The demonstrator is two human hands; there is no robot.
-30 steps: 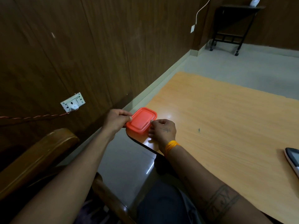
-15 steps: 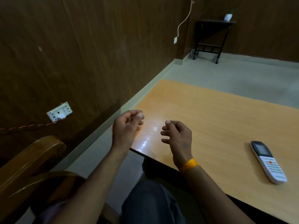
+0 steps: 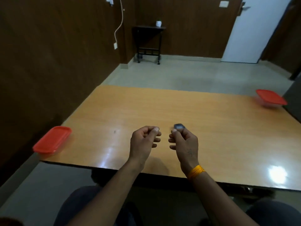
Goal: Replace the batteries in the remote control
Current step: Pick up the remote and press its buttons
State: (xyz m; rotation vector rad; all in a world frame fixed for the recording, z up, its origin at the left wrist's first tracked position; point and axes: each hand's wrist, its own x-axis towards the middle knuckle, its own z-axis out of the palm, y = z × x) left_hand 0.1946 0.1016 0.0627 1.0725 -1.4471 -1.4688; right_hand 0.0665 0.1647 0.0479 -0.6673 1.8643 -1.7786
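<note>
I am seeing both hands hovering over the glossy orange wooden table [image 3: 211,128]. My left hand [image 3: 145,142] is curling loosely, holding nothing. My right hand [image 3: 184,142] is covering most of the dark-topped remote control [image 3: 179,126]; whether it is gripping it, I cannot tell. Red-lidded plastic boxes are sitting at the near-left corner [image 3: 52,139] and far-right edge [image 3: 270,98].

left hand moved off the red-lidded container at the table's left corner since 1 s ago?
Yes. The left hand now hovers over the table's middle, well to the right of the red-lidded container, no longer touching it.
</note>
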